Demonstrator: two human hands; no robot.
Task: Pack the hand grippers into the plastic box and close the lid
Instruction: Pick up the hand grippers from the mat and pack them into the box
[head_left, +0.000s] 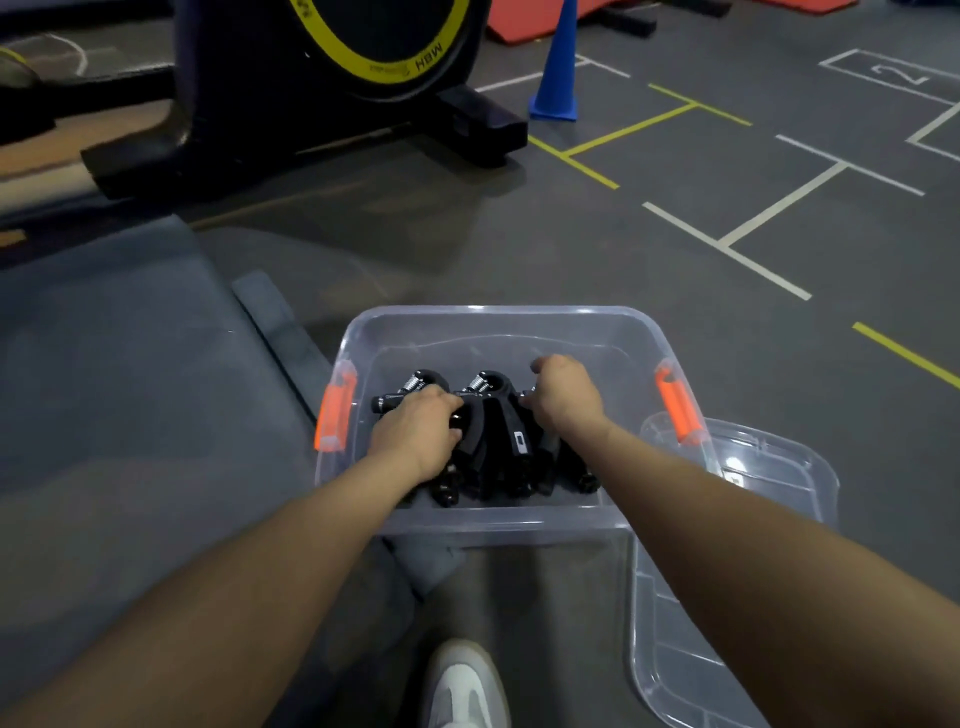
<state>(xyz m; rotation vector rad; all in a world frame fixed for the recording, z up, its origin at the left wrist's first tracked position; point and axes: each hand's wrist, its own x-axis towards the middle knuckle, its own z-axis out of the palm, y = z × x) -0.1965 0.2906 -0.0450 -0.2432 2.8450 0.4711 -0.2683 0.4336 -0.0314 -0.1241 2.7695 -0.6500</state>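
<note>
Grey gym flooring carries a clear plastic box (498, 522) holding black hand grippers (501, 441). Left hand (415, 431) and right hand (563, 395) each curl around one inside. Its lid (727, 597) lies beside, near a white shoe (462, 686).

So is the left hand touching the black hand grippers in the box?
Touching. The head view shows the left hand curled over the hand grippers inside the plastic box.
</note>
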